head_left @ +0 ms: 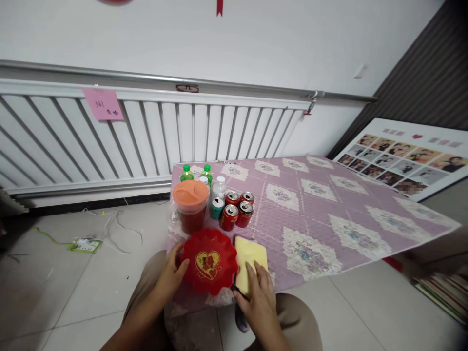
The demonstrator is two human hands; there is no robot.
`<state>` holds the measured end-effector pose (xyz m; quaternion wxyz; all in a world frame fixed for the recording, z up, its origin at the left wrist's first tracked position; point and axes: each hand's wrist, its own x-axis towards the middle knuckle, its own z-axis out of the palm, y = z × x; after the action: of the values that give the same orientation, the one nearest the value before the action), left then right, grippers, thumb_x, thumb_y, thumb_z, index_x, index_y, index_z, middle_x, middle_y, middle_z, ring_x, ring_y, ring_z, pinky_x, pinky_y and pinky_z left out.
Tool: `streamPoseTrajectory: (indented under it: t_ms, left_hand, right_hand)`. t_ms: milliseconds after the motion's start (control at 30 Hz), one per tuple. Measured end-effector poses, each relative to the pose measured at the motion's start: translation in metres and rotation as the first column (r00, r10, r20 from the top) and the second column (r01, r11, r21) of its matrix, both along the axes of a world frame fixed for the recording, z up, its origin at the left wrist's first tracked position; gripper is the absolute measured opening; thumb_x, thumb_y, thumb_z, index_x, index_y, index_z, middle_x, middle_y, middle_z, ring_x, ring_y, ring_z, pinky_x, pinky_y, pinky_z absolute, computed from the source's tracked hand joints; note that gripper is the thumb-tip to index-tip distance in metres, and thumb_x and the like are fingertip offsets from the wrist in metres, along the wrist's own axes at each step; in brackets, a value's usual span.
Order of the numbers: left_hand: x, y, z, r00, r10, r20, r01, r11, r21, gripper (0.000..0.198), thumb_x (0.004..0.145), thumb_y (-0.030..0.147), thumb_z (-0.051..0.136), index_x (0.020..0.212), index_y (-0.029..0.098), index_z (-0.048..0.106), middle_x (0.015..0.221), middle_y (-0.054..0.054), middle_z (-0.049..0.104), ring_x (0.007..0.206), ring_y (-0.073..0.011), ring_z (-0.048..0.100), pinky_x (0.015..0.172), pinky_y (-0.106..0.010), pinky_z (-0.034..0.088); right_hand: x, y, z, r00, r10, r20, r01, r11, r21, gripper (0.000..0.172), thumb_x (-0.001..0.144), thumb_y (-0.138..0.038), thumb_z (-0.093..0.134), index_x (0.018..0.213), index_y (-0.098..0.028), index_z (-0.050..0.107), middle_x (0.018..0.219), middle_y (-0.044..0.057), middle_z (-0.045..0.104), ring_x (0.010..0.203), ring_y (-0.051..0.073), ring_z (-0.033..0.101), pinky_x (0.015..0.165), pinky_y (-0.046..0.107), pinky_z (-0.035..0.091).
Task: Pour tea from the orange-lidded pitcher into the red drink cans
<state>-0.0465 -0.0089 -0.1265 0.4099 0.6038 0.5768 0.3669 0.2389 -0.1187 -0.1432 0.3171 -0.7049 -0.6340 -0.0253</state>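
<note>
left hand [171, 275] fingers gripping red dish [209, 265] by its frame-left rim | right hand [260, 302] fingers flat on yellow pad [249, 252] | pad just right of dish, long axis up-frame

One red plate [226, 258], four red cans [229, 217]

Soft, even indoor light; wide-angle bowing, perhaps slight edge blur.

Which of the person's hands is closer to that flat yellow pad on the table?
Right. The right hand rests on the yellow pad; the left hand grips the far edge of the red plate beside it.
</note>
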Motion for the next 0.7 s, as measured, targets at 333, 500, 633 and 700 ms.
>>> streamPoseTrajectory:
  t_ms: [333, 500, 633, 700]
  left_hand:
    - [0.01, -0.002, -0.012, 0.982, -0.017, -0.186, 0.04, 0.992, 0.12, 0.049, 0.088, 0.023, 0.053, 0.136, 0.019, 0.055, 0.145, -0.013, 0.059, 0.14, -0.0281, 0.052, 0.122, -0.046, 0.037]
    - [0.011, -0.003, -0.012, 0.982, -0.002, -0.187, 0.027, 0.991, 0.132, 0.049, 0.088, 0.02, 0.052, 0.137, 0.018, 0.056, 0.146, -0.013, 0.058, 0.139, -0.0273, 0.052, 0.122, -0.045, 0.037]
    - [0.012, -0.004, -0.012, 0.983, 0.013, -0.183, 0.016, 0.988, 0.156, 0.049, 0.087, 0.02, 0.052, 0.136, 0.017, 0.056, 0.145, -0.013, 0.059, 0.138, -0.025, 0.053, 0.122, -0.043, 0.037]
    - [0.012, -0.004, -0.014, 0.983, 0.016, -0.182, 0.014, 0.986, 0.164, 0.048, 0.087, 0.021, 0.052, 0.135, 0.017, 0.056, 0.145, -0.013, 0.059, 0.138, -0.0247, 0.053, 0.122, -0.043, 0.037]
  right_hand:
    - [0.053, 0.011, 0.012, 0.977, -0.067, -0.204, 0.081, 0.995, 0.062, 0.048, 0.087, -0.028, 0.047, 0.133, -0.019, 0.057, 0.129, 0.014, 0.068, 0.118, 0.028, 0.065, 0.102, 0.049, 0.053]
    - [0.095, 0.007, 0.045, 0.997, -0.072, -0.007, 0.072, 0.988, 0.138, 0.052, 0.086, -0.026, 0.051, 0.137, -0.02, 0.057, 0.135, 0.014, 0.064, 0.124, 0.029, 0.06, 0.105, 0.048, 0.05]
    - [0.079, 0.005, 0.041, 0.977, 0.107, 0.186, -0.102, 0.994, -0.033, 0.055, 0.082, -0.014, 0.051, 0.136, -0.021, 0.062, 0.142, 0.014, 0.061, 0.136, 0.032, 0.051, 0.109, 0.052, 0.046]
    - [0.064, 0.003, 0.029, 0.965, 0.159, 0.208, -0.124, 0.977, -0.173, 0.059, 0.078, -0.012, 0.053, 0.135, -0.021, 0.064, 0.148, 0.014, 0.057, 0.142, 0.036, 0.044, 0.106, 0.054, 0.048]
